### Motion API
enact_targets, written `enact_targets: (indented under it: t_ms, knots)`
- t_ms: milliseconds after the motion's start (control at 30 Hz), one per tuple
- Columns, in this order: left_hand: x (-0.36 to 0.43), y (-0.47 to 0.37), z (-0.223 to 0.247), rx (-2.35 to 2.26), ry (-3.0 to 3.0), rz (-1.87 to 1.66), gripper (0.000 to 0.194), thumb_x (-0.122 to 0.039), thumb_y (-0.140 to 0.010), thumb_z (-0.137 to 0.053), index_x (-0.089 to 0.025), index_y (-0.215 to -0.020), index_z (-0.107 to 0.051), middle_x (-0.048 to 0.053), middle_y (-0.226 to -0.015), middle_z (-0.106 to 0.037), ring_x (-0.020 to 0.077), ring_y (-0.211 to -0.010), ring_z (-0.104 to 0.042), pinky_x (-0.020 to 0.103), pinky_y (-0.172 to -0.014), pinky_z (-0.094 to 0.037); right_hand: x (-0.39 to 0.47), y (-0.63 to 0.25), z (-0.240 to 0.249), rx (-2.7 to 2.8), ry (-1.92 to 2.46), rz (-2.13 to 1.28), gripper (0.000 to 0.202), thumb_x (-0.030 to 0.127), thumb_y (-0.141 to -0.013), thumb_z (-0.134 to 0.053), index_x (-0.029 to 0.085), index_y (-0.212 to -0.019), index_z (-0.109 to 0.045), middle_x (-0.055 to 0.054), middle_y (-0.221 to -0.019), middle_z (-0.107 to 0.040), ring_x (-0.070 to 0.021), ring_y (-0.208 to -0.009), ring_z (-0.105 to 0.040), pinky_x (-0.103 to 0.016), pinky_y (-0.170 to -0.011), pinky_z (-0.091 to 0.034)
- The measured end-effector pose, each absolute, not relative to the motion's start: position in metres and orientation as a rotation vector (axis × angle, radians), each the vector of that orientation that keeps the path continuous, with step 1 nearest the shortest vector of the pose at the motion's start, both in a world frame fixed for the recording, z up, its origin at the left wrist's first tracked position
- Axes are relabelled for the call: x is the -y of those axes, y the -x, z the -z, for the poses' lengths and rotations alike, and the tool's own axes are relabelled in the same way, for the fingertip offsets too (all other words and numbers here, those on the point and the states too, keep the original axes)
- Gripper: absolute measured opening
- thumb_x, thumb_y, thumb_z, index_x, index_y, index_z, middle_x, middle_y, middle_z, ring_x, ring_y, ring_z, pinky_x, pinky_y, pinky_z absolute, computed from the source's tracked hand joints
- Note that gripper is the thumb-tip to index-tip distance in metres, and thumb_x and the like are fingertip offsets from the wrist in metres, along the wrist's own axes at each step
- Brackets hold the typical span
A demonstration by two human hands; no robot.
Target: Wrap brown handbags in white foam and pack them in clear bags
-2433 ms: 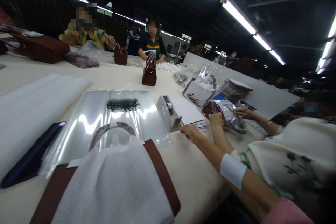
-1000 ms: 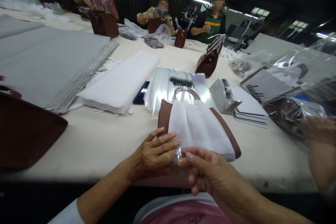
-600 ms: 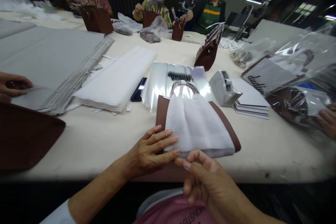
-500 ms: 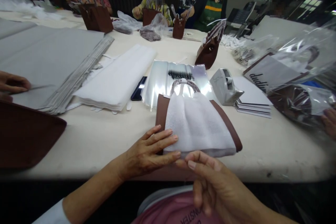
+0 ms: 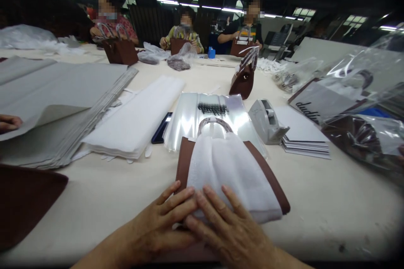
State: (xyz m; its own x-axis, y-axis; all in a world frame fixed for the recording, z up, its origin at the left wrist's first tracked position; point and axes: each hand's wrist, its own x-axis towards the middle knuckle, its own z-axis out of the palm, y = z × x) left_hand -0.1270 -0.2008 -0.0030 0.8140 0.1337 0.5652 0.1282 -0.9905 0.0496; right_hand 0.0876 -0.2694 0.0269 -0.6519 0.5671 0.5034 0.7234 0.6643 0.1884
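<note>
A brown handbag (image 5: 186, 157) lies flat on the table in front of me, its wrapped handles (image 5: 217, 122) pointing away. White wrapping sheet (image 5: 227, 164) covers most of its upper face, leaving brown strips showing at both sides. My left hand (image 5: 160, 214) rests on the bag's lower left part with its fingers stretched out. Beside it, my right hand (image 5: 227, 218) is spread on the sheet near the lower edge, and the fingertips of the two hands meet. Just beyond the handles lies a stack of clear plastic bags (image 5: 186, 113) with black lettering.
A grey tape dispenser (image 5: 267, 122) and white cards (image 5: 303, 128) are at right. White sheets (image 5: 135, 117), a dark phone (image 5: 159, 132) and grey paper (image 5: 72, 88) lie left. A co-worker's hand (image 5: 9, 123) lifts the grey paper. Plastic-wrapped bags (image 5: 356, 134) stand far right.
My right hand has gone from curled at the bag's lower edge to spread on the sheet. The view has tilted up. At left, a grey paper's edge is now lifted.
</note>
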Motion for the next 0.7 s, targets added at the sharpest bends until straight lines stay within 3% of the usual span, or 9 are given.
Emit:
enact_targets:
  t_ms: [67,167,233,300,367,500,600,700]
  knots:
    - [0.202,0.126,0.005,-0.234,-2.961,-0.98,0.023,-0.016,-0.08,-0.059,-0.032,-0.096,-0.062,0.002,-0.127,-0.047,0.0225,-0.122,-0.041,0.046,-0.105,-0.031,0.268,-0.085,-0.006,2.445,1.02,0.612,0.04,0.028,-0.089,-0.044,0.027,-0.129,-0.044,-0.007,-0.124,-0.053,-0.0241,-0.119,-0.045,-0.048,-0.107,-0.02]
    - [0.201,0.126,0.006,-0.263,-2.96,-1.007,0.016,-0.021,-0.083,-0.055,-0.029,-0.095,-0.063,0.0,-0.125,-0.049,0.0194,-0.12,-0.043,0.041,-0.108,-0.028,0.267,-0.079,-0.002,2.315,1.04,0.654,0.036,0.029,-0.089,-0.046,0.029,-0.125,-0.047,-0.005,-0.113,-0.061,-0.0224,-0.112,-0.051,-0.046,-0.103,-0.03]
    - [0.201,0.126,0.008,-0.259,-2.977,-1.01,0.019,-0.025,-0.087,-0.05,-0.029,-0.101,-0.061,-0.001,-0.125,-0.049,0.018,-0.119,-0.044,0.04,-0.109,-0.027,0.261,-0.08,-0.023,2.232,1.02,0.594,0.026,0.03,-0.091,-0.042,0.023,-0.111,-0.057,-0.001,-0.102,-0.066,-0.0169,-0.102,-0.058,-0.034,-0.096,-0.041]
    - [0.2,0.125,0.013,-0.266,-2.99,-1.078,0.023,-0.025,-0.089,-0.045,-0.033,-0.105,-0.059,-0.002,-0.125,-0.049,0.0174,-0.118,-0.045,0.04,-0.108,-0.028,0.246,-0.089,-0.055,2.221,0.904,0.39,0.031,0.035,-0.094,-0.034,0.022,-0.098,-0.061,0.003,-0.096,-0.067,-0.0096,-0.093,-0.06,-0.02,-0.085,-0.048]
    - [0.201,0.122,0.019,-0.294,-3.003,-1.208,0.024,-0.026,-0.088,-0.047,-0.036,-0.106,-0.057,-0.004,-0.125,-0.049,0.0171,-0.117,-0.047,0.042,-0.107,-0.03,0.223,-0.107,-0.086,2.211,0.874,0.078,0.035,0.041,-0.094,-0.031,0.024,-0.1,-0.06,0.004,-0.1,-0.066,-0.0061,-0.094,-0.059,-0.013,-0.079,-0.048]
    - [0.204,0.115,0.029,-0.379,-3.035,-1.384,0.028,-0.033,-0.08,-0.059,-0.039,-0.107,-0.056,-0.005,-0.125,-0.05,0.0172,-0.115,-0.049,0.042,-0.105,-0.034,0.171,-0.149,-0.099,2.089,1.206,-0.265,0.023,0.024,-0.087,-0.049,0.017,-0.106,-0.06,-0.004,-0.105,-0.063,-0.0123,-0.097,-0.058,-0.024,-0.087,-0.046]
    - [0.204,0.113,0.032,-0.427,-3.06,-1.452,0.03,-0.035,-0.078,-0.061,-0.038,-0.108,-0.054,-0.005,-0.123,-0.051,0.0172,-0.115,-0.048,0.043,-0.105,-0.034,0.149,-0.166,-0.079,2.366,1.019,-0.435,0.019,0.023,-0.086,-0.05,0.016,-0.097,-0.063,-0.006,-0.102,-0.062,-0.0136,-0.093,-0.058,-0.026,-0.084,-0.047]
    - [0.203,0.117,0.031,-0.407,-3.133,-1.394,0.029,-0.037,-0.079,-0.06,-0.038,-0.108,-0.054,-0.005,-0.119,-0.054,0.0164,-0.115,-0.049,0.044,-0.106,-0.032,0.145,-0.171,-0.07,2.6,0.811,-0.466,0.023,0.025,-0.085,-0.051,0.015,-0.103,-0.062,-0.008,-0.111,-0.057,-0.0155,-0.104,-0.052,-0.029,-0.093,-0.042]
